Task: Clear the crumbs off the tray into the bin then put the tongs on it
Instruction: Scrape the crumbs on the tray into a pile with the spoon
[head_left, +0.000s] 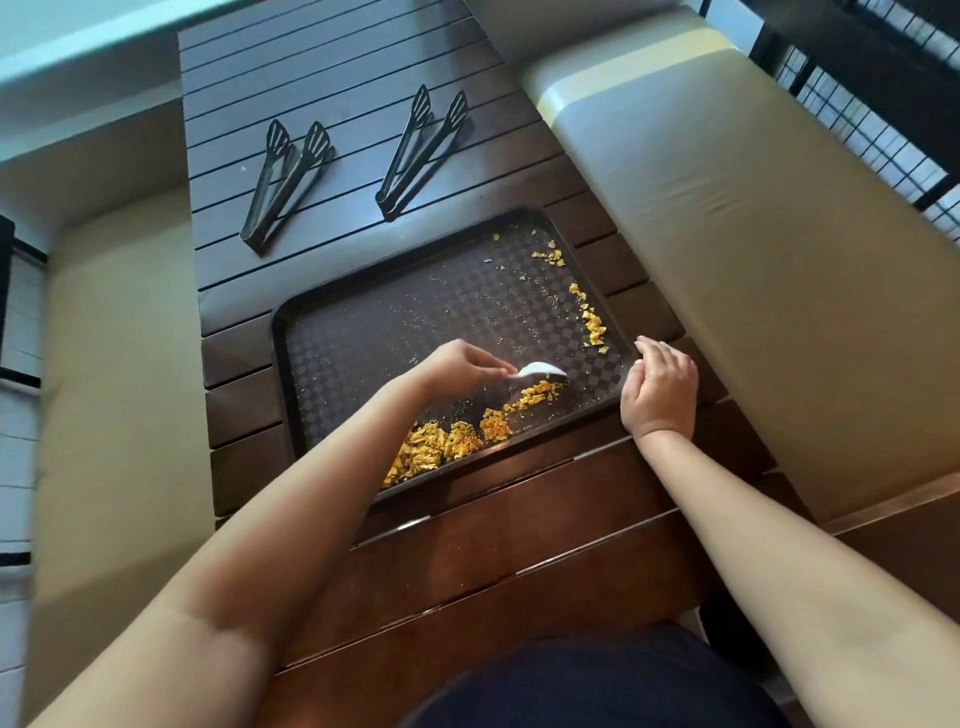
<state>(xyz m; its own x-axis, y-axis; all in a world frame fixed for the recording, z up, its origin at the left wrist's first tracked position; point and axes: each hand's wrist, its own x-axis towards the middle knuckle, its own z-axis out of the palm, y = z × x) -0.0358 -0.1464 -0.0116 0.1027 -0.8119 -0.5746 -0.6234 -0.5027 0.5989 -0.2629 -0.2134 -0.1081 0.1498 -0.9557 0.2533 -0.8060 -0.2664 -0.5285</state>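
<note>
A dark brown tray (374, 332) with a checkered surface lies on the slatted dark wooden desk (322, 67), tilted so its long sides run toward 1 o'clock. The left hand (457, 366) reaches over the tray's middle and pinches a small white scraper (540, 370) between curled fingers and thumb; its edge touches a small pile of orange-yellow crumbs (535, 395). A bigger heap of the same crumbs (431, 449) sits against the tray's near rim at 7 o'clock, partly hidden by the left forearm. A thin trail of crumbs (589, 317) runs along the rim at 3 o'clock, and a few more (548, 256) lie near the far corner at 1 o'clock. The right hand (660, 387) rests at the tray's near right corner, fingers loosely curled with their tips at the rim, gripping nothing that shows.

Beyond the tray, toward 12 o'clock, two pairs of black tongs lie on the desk, well apart: the left tongs (285, 182) and the right tongs (423, 150), both with arms spread. Beige cushioned benches (753, 249) flank the desk.
</note>
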